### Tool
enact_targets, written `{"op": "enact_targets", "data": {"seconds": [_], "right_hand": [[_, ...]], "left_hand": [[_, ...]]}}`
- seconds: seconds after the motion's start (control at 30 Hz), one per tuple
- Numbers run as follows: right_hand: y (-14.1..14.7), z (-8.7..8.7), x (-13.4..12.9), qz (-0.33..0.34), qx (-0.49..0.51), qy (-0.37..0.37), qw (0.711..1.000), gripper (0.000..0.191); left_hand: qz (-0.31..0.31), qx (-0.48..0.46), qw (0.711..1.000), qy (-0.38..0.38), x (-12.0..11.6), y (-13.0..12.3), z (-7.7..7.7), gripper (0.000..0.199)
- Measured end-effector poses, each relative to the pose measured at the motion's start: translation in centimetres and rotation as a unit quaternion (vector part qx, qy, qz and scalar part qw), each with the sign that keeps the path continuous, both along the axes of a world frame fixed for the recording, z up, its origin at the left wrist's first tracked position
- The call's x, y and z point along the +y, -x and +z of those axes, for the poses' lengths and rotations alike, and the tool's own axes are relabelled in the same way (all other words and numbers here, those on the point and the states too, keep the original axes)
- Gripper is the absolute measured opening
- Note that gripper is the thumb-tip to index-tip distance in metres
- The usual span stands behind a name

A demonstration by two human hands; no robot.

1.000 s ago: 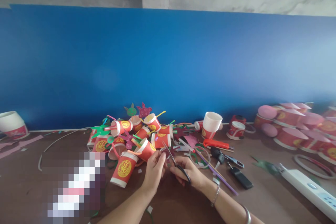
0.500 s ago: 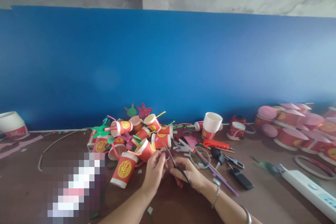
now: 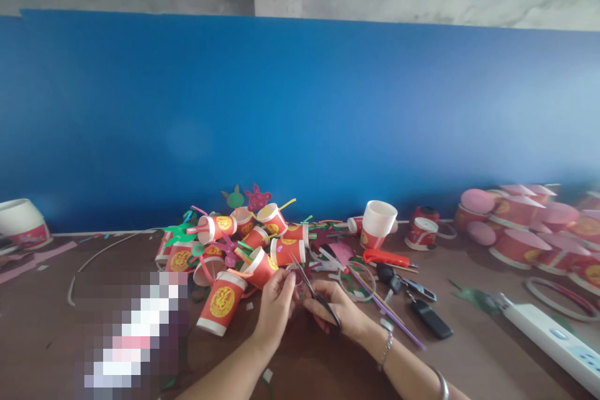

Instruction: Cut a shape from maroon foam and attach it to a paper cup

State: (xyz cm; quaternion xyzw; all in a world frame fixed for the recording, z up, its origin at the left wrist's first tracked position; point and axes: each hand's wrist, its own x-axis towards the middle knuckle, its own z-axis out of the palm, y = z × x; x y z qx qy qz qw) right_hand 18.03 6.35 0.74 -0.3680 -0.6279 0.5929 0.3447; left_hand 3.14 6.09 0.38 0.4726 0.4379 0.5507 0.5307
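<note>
My right hand (image 3: 335,306) is closed around a pair of scissors (image 3: 304,278) with dark handles. Their blades point up and left, slightly apart at the tips. Close beside them, my left hand (image 3: 277,303) is closed in a pinch, thumb against fingers. What it pinches is too small and hidden to name; a bit of pink shows near the fingertips. Just beyond my left hand lies a heap of red and white paper cups, the nearest cup (image 3: 222,303) bearing a yellow round print. Green and purple paper cut-outs (image 3: 180,234) and drinking straws are mixed in.
A stack of white cups (image 3: 379,219), a red box cutter (image 3: 387,257), a tape ring (image 3: 357,282) and keys (image 3: 394,281) with a black fob lie to the right. Farther right are a white power strip (image 3: 553,337) and several pink-topped cups (image 3: 520,247). A blue panel (image 3: 300,119) stands behind.
Both hands and the scissors stay almost in place. A thin green scrap now shows at the bottom edge below my left forearm, and something dark appears at the far left edge.
</note>
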Motion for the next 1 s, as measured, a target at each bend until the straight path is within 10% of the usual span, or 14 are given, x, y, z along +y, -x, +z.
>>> {"op": "enact_targets", "data": {"seconds": [0.63, 1.0], "right_hand": [[0.05, 0.4, -0.21, 0.003, 0.024, 0.022, 0.999, 0.039], [-0.13, 0.08, 0.13, 0.003, 0.02, 0.017, 1.0, 0.037]], "left_hand": [[-0.103, -0.014, 0.994, -0.021, -0.14, 0.0, 0.02, 0.03], [-0.063, -0.024, 0.998, -0.006, -0.29, -0.04, 0.17, 0.038]]}}
